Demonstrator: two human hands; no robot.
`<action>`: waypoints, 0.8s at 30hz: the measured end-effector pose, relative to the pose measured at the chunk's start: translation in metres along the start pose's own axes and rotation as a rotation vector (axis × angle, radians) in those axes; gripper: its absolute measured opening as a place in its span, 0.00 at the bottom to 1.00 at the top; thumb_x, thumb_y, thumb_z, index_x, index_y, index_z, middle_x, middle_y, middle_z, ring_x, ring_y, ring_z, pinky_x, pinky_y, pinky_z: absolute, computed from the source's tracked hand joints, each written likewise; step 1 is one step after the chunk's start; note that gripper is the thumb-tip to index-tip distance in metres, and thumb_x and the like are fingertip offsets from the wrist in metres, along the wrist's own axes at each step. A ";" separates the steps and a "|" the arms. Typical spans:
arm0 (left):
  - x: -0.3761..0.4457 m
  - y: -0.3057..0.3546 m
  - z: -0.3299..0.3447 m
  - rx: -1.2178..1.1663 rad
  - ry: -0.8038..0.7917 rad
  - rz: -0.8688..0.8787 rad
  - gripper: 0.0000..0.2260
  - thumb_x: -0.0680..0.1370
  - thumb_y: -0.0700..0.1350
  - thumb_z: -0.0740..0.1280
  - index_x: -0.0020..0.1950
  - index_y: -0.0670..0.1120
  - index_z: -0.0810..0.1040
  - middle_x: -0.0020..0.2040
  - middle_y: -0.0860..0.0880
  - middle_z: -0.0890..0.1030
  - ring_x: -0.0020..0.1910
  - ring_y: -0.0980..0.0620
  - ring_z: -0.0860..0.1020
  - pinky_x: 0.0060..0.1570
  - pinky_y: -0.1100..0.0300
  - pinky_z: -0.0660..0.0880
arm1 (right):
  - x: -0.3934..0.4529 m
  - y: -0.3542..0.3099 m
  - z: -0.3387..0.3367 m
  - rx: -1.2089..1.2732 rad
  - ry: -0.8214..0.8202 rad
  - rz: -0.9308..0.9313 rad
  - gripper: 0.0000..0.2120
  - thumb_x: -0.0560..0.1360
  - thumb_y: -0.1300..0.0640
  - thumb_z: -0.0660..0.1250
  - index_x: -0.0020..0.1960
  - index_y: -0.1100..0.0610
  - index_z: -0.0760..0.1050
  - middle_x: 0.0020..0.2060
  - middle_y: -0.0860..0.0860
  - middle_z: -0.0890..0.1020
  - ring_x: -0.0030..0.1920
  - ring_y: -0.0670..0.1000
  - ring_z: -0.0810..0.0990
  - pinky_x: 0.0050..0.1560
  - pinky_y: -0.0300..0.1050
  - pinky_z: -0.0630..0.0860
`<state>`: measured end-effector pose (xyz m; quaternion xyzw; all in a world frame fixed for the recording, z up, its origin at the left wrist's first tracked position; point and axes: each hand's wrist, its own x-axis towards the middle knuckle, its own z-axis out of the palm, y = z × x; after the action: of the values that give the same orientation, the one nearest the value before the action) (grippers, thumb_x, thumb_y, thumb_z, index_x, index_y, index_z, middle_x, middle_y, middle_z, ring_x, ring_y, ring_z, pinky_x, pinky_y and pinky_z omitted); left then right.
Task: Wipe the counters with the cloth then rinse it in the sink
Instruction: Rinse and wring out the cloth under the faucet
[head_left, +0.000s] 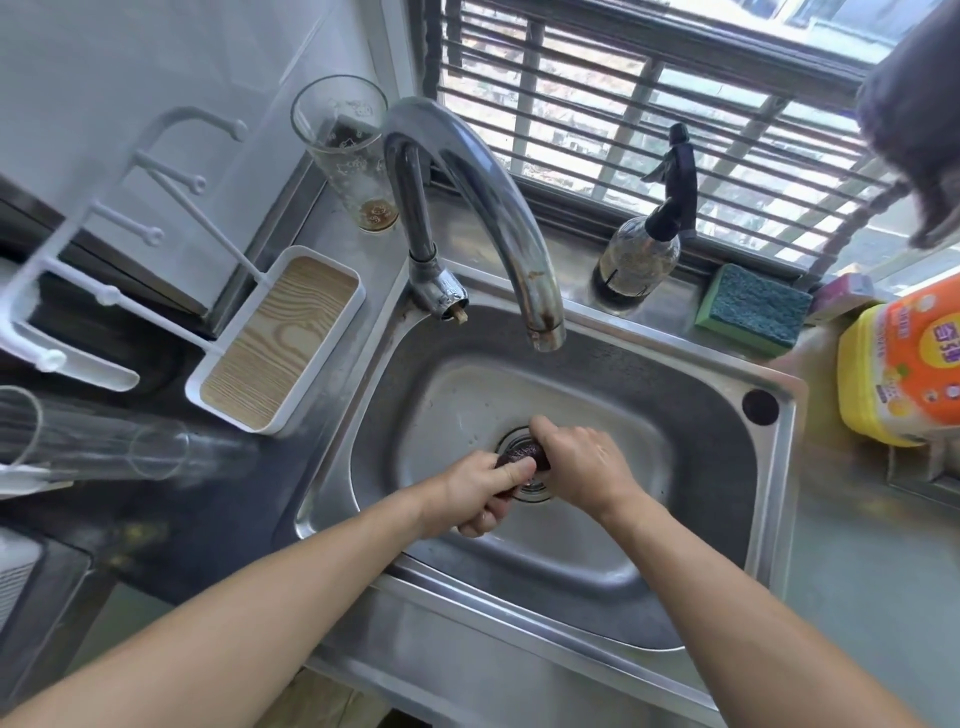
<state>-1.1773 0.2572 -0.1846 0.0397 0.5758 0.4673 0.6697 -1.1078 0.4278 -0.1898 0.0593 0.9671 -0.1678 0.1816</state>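
- Cloth (521, 455): dark, twisted into a tight roll, held low in the sink basin directly over the drain (527, 491); only a short stretch shows between the two hands.
- Left hand (480, 493): its grip is closed around the near end of the cloth, fingers curled under, thumb laid along the top.
- Right hand (582, 467): its grip is closed around the far end of the cloth, knuckles up, touching the left thumb.
- Sink (691, 415): steel basin surrounding the grip on all sides.
- Faucet (483, 208): curved chrome spout, above and beyond the grip; no water visible at its mouth.
- Counter (852, 561): steel, to the right of the grip.
- Tall glass (345, 150): upright, beyond and left of the grip, beside the faucet base.
- Wood-grain tray (280, 340): white-rimmed, left of the grip.
- Spray bottle (649, 228): beyond the grip, on the window ledge.
- Sponge (753, 306): green and blue, beyond and right of the grip.
- Yellow detergent bottle (904, 374): far right of the grip.
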 end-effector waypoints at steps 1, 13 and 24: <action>-0.001 0.002 -0.001 -0.031 -0.030 -0.050 0.16 0.82 0.59 0.61 0.41 0.51 0.66 0.28 0.53 0.60 0.23 0.58 0.57 0.24 0.69 0.51 | -0.001 0.000 0.002 0.011 0.010 0.005 0.11 0.76 0.53 0.65 0.51 0.54 0.64 0.44 0.55 0.85 0.46 0.65 0.82 0.37 0.50 0.67; 0.009 0.027 -0.030 1.320 0.530 0.407 0.05 0.73 0.43 0.66 0.47 0.50 0.74 0.46 0.46 0.79 0.47 0.38 0.79 0.39 0.54 0.70 | -0.006 0.003 -0.015 1.131 -0.664 0.244 0.20 0.74 0.45 0.75 0.54 0.57 0.73 0.39 0.54 0.81 0.38 0.53 0.80 0.42 0.48 0.78; 0.000 0.024 -0.027 1.656 0.382 0.338 0.06 0.76 0.43 0.65 0.51 0.48 0.77 0.46 0.44 0.83 0.45 0.39 0.82 0.38 0.51 0.75 | -0.001 -0.020 -0.001 0.875 -0.880 0.340 0.12 0.72 0.52 0.75 0.36 0.54 0.74 0.27 0.50 0.74 0.27 0.52 0.70 0.28 0.41 0.64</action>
<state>-1.2130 0.2581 -0.1795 0.5206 0.8197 -0.0105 0.2386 -1.1108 0.4094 -0.1824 0.2061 0.6214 -0.5242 0.5446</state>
